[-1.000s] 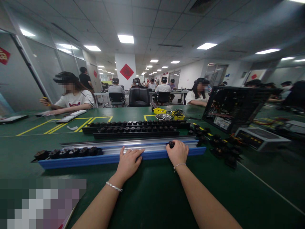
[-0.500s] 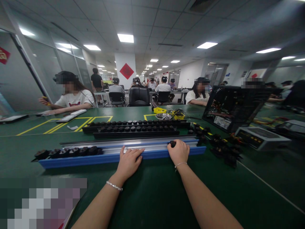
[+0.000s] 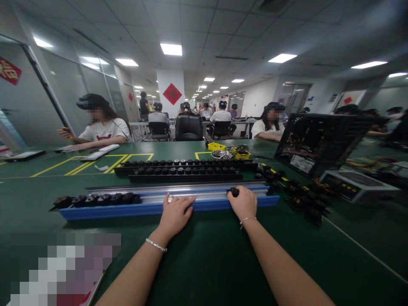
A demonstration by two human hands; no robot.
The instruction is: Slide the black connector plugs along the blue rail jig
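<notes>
A long blue channel [image 3: 111, 211] with a silvery inner face lies across the bench in front of me. Several black block-like modules [image 3: 110, 199] fill its left end. My left hand [image 3: 176, 212] rests on the middle of the channel, palm down, fingers spread, holding nothing. Toward the right end, my right hand [image 3: 245, 203] grips a small black module [image 3: 234, 192] at the channel; whether it is seated there cannot be made out. Behind the blue channel are two black rails [image 3: 188, 177] lined with similar modules.
Loose black modules [image 3: 307, 204] lie to the right, near a grey power supply box [image 3: 357, 187] and an open computer case [image 3: 318, 142]. Farther back are a yellow bin [image 3: 216, 146] and a metal bowl [image 3: 221, 155]. Co-workers sit across the bench.
The view has shifted slightly, so the scene sits a little farther right. Both hands keep nearly the same places on the channel, the right one still holding the black module.
</notes>
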